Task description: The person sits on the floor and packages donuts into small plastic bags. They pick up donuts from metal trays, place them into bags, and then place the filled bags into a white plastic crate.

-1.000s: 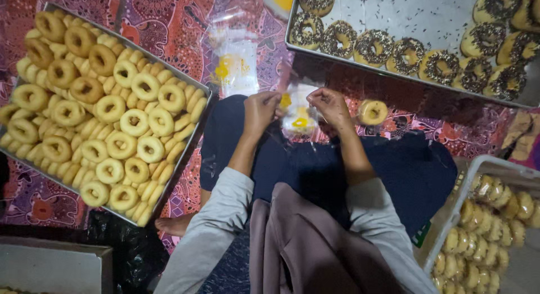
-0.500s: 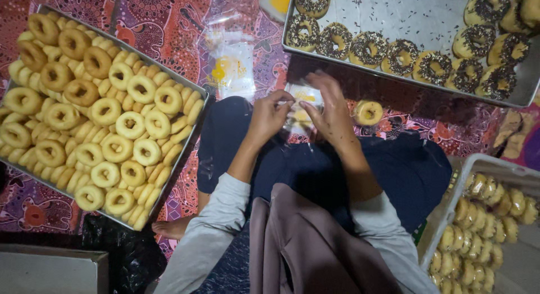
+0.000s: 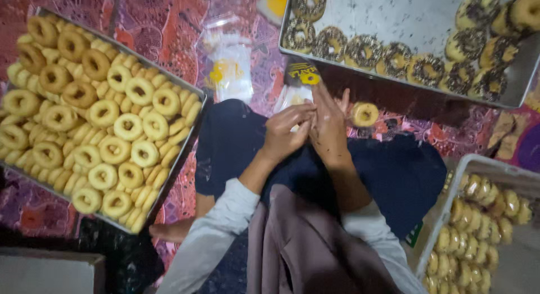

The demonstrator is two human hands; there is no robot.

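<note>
I see my two hands close together over my lap. My left hand and my right hand both pinch a small clear plastic bag with a yellow and black top. The fingers of both are curled in tight on the bag. It sits just in front of my knees, above the dark blue cloth on my legs.

A lone plain donut lies just beside my right hand, on the patterned mat.

To my left is a big metal tray packed full of plain ring donuts. They stand in tight rows and touch each other. Up ahead on the right is another metal tray with donuts with dark sprinkles along its near side. A pile of empty clear bags lies on the mat between the two trays.

At the bottom right a white crate holds more donuts in bags.

My hands cover most of the bag, so I cannot tell what is inside it. The crate and both trays are cut off at the edges. A bare foot peeks out near the left tray. A grey thing in the bottom left corner is too dark to make out.
</note>
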